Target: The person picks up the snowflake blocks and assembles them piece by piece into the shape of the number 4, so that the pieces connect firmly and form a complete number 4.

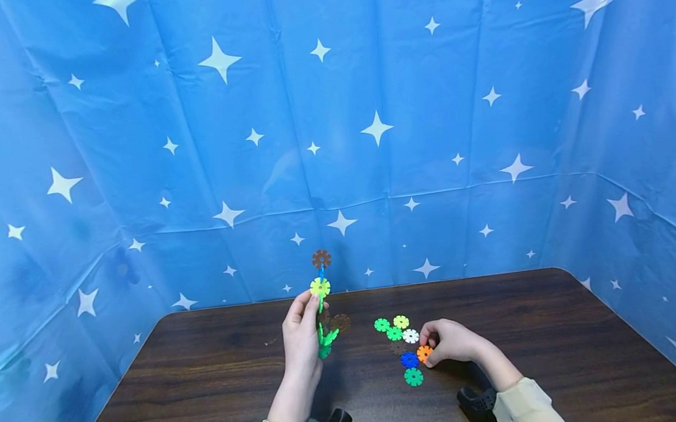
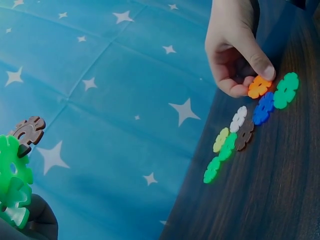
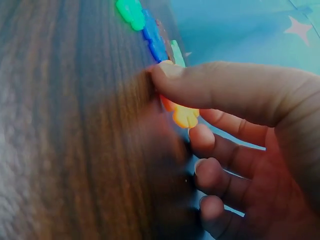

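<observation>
My left hand holds up a built string of interlocking notched discs. At its top is a brown disc, then a blue disc seen edge-on and a yellow disc by the thumb. Lower down, green discs and another brown disc jut out sideways; fingers hide part of the joints. Over the loose pieces, my right hand pinches an orange disc between thumb and fingers. Right beside that piece lies a blue disc.
Other loose discs lie on the dark wooden table: a green disc, a white disc, a brown disc, a yellow disc and two more green ones. A blue star-patterned curtain hangs behind the table.
</observation>
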### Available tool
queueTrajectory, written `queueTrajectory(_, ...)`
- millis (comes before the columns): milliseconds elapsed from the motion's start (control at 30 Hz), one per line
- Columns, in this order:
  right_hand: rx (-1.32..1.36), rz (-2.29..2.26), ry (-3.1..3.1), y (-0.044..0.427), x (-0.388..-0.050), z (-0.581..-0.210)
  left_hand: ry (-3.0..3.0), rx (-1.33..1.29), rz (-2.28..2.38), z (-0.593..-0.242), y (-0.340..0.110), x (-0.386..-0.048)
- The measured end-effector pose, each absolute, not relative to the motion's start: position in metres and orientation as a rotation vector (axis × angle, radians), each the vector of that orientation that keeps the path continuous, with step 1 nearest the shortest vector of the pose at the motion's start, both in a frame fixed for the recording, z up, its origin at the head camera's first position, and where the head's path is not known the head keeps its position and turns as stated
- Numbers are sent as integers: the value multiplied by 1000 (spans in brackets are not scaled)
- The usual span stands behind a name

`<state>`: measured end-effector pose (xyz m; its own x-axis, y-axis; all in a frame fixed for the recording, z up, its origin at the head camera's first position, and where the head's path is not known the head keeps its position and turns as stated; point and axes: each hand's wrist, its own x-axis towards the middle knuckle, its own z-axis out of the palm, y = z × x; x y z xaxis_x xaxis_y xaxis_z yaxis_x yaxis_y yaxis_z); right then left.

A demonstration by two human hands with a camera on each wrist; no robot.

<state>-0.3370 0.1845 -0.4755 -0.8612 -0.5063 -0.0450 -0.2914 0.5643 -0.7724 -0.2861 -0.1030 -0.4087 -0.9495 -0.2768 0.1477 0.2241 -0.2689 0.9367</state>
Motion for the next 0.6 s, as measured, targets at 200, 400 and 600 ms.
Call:
queueTrajectory(200,-661,-1242,2542,183,-338,-477,-1665,69,-2283,-409,-104,-286)
queueTrajectory(400,-665,-1370,2450,182,-338,-474,-1630,60,-2300,-408,-103,-287)
queueTrajectory(600,-687,-1441,2429,181,-340,-466,-1641,69,-2301,-409,-104,-287)
